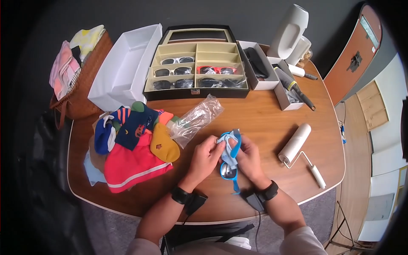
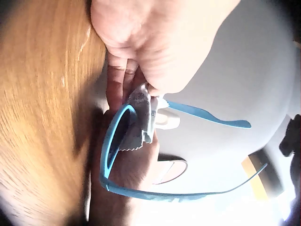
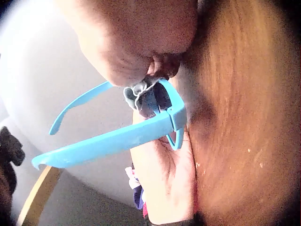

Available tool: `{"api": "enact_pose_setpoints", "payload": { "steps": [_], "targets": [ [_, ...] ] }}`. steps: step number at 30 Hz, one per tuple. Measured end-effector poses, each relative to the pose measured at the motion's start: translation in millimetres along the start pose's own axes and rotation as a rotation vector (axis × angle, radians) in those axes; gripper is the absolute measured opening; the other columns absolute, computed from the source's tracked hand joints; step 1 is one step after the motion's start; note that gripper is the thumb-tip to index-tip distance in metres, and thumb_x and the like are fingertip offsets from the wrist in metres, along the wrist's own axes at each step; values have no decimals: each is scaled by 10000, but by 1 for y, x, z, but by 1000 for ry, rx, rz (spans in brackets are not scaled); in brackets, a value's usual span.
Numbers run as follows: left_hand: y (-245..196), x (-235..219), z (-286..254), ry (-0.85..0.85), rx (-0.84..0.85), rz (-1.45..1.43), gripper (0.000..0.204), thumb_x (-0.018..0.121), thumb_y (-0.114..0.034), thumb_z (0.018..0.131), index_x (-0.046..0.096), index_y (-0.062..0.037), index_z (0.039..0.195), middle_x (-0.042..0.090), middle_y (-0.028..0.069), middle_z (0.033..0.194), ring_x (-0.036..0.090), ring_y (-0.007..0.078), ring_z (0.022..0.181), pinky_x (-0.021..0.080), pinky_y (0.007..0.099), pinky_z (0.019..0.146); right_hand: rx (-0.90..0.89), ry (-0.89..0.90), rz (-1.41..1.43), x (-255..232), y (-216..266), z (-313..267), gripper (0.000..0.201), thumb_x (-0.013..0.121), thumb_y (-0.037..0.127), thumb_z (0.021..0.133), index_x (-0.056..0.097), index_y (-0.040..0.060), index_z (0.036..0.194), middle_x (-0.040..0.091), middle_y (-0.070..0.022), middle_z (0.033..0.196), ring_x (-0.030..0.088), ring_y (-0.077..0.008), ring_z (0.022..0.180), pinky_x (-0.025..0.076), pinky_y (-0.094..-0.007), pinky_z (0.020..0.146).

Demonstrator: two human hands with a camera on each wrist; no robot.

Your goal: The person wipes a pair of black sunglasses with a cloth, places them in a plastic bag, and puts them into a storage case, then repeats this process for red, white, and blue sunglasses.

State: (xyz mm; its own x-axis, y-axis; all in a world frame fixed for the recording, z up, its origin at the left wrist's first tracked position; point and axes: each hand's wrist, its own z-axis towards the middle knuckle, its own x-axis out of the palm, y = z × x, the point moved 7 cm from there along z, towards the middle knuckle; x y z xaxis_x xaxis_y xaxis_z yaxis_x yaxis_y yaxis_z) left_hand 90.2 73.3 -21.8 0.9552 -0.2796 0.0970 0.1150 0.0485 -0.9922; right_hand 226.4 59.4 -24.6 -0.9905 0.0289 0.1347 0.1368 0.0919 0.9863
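Light-blue-framed sunglasses (image 1: 228, 171) are held between both hands above the table's near middle, temples unfolded. A pale blue cleaning cloth (image 1: 230, 156) is bunched over one lens; the other lens shows uncovered. My left hand (image 1: 205, 157) pinches the cloth against that lens, thumb on top. From the other side my right hand (image 1: 250, 162) grips the sunglasses at the covered lens, its fingers curled and partly hidden. In the left wrist view, the cloth's (image 2: 141, 120) zigzag edge hangs beside the rim. Both temples stick out past the hands in the right wrist view.
Colourful knit clothes (image 1: 136, 157) pile on the left, beside a clear plastic bag (image 1: 197, 121). Behind stands a display case (image 1: 195, 94) holding several sunglasses, with a white bin (image 1: 123, 68) and basket (image 1: 85, 85) leftward. A lint roller (image 1: 295, 144) lies right, near boxes (image 1: 265, 83).
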Motion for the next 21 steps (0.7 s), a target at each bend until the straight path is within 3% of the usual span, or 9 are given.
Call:
{"api": "enact_pose_setpoints", "payload": {
  "steps": [3,7,11,14,17,21],
  "targets": [
    [1,1,0,30,-18,-40,81,566,-64,973,546,14,981,669,25,832,581,22,732,477,206,614,-57,56,-42,3,4,2,122,576,111,989,584,0,1038,627,11,849,551,-30,752,456,-199,651],
    [3,2,1,43,-22,-122,117,562,-4,952,513,22,1055,645,40,937,588,44,863,490,210,720,-70,105,-1,2,4,1,152,578,64,976,580,-11,1108,649,-15,936,585,-56,836,480,-218,751],
    [-1,1,-1,95,-26,-109,149,553,-20,962,518,-1,1106,632,40,1033,587,62,953,484,222,820,-50,37,-14,4,9,1,127,597,66,967,596,-11,1067,647,1,892,581,-47,798,478,-210,715],
    [2,2,-1,116,-55,-84,139,548,-35,971,517,0,1102,633,37,1013,587,60,949,482,223,822,-39,0,-43,0,7,-1,90,622,82,958,607,1,997,637,20,829,563,-32,736,462,-196,649],
    [1,0,1,66,19,4,89,571,-45,958,529,7,1017,648,33,830,580,35,752,479,224,641,-50,-10,-48,-5,2,1,97,641,103,953,603,20,924,620,36,775,534,-16,682,433,-185,590],
    [-1,1,0,52,-12,-14,119,574,-111,979,538,3,971,642,32,750,565,25,649,454,214,547,-73,-28,-70,-4,2,3,162,643,133,958,576,34,849,586,48,731,481,-7,641,397,-184,553]
  ]
}}
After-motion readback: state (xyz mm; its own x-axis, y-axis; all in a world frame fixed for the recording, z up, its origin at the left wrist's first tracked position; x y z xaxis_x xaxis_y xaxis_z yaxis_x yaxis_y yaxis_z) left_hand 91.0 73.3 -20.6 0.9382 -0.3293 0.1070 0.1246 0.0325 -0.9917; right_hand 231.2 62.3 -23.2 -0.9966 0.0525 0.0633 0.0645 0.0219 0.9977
